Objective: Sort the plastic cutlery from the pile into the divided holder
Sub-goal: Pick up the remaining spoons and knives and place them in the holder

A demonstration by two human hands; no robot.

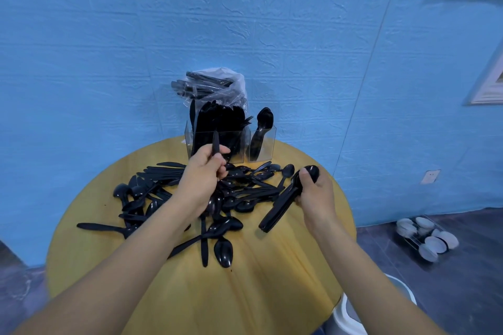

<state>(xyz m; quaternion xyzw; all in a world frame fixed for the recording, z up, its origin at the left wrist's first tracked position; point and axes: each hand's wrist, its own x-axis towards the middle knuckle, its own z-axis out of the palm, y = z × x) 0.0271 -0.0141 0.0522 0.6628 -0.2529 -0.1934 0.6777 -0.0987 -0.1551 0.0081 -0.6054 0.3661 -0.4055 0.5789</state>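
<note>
My left hand [206,168] gripped one knife [215,143] upright, tip up, just before the clear holder [231,144]. My right hand [315,193] clamped a stack of spoons [285,198], bowls up-right, handles slanting toward me. The pile [196,198] lay between and beneath both hands on the table [245,280].

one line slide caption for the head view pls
Left hand lifts a knife, right hand grips stacked spoons.

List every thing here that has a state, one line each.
Left hand: closed on one knife, raised near the holder.
Knife: held upright.
Right hand: gripping a stack of spoons.
Spoon stack: nested, held slanting above the table.
Holder: upright; left part packed full, right part holds a few spoons.
Pile: loose, unsorted on the table.
Bag: open, cutlery inside.
</note>
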